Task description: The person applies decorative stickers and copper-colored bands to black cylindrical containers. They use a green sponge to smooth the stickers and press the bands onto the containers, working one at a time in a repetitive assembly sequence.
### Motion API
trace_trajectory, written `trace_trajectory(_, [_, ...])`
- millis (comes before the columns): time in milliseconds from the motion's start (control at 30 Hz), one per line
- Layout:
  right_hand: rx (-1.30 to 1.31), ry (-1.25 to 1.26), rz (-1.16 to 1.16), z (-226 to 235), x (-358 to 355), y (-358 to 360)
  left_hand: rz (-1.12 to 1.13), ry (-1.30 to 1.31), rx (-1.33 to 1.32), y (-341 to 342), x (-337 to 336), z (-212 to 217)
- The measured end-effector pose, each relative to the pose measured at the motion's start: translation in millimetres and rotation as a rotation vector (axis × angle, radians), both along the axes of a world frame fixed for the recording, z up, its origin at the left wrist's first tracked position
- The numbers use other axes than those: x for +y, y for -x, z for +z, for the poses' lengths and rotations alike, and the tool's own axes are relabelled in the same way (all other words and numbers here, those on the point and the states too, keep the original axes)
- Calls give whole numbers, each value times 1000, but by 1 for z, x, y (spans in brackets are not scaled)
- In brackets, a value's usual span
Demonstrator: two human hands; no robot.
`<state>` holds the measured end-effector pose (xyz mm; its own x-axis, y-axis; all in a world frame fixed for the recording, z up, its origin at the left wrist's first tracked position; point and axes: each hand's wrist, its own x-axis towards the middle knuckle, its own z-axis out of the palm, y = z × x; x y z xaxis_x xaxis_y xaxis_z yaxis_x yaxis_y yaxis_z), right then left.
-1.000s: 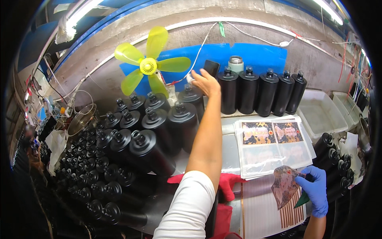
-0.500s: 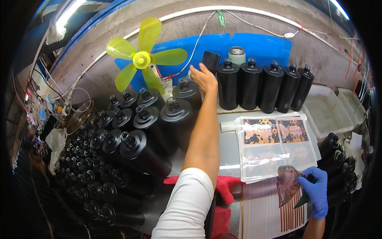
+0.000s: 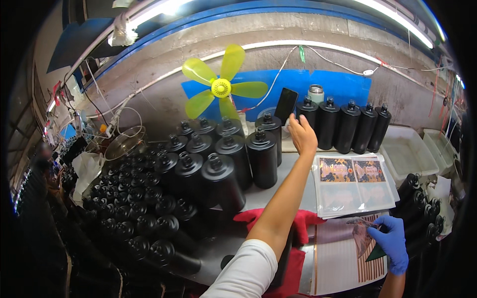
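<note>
My left hand (image 3: 304, 136) is bare and reaches to the far side of the table, fingers stretched out and nothing visible in them. Just beyond it a black phone (image 3: 286, 103) leans upright, with a small gap between. The hand partly covers the leftmost black bottle (image 3: 306, 110) of a row. At the lower right, my right hand (image 3: 391, 242) wears a blue glove and pinches a crumpled, see-through patterned film (image 3: 361, 236). A dark green pointed piece (image 3: 376, 253) sticks out below the same hand. Under it lies a striped sheet (image 3: 338, 258).
Printed decal sheets (image 3: 343, 196) lie at centre right. Several black bottles (image 3: 223, 179) crowd the left, beside a yellow-green fan (image 3: 221, 88). Red cloth (image 3: 298, 233) lies under my left forearm. A pale tray (image 3: 405, 149) and more bottles (image 3: 422, 198) stand right.
The view has turned, so the scene sits farther right and mostly lower. My left hand has drawn back from the phone and to the right, now before the leftmost bottle. My right hand keeps the film.
</note>
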<state>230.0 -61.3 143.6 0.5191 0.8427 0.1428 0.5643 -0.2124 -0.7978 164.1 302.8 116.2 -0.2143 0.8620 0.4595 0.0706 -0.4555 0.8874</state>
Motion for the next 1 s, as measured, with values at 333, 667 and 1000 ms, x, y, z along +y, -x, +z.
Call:
trace_trajectory(333, [-196, 44, 96, 25, -34, 73, -554, -350, 271, 118, -162, 21])
trace_trajectory(667, [-135, 160, 189, 55, -33, 131, -673, -387, 486, 265, -238, -15])
trace_trajectory(1000, [-26, 73, 126, 48, 0, 104, -702, -282, 457, 248, -209, -17])
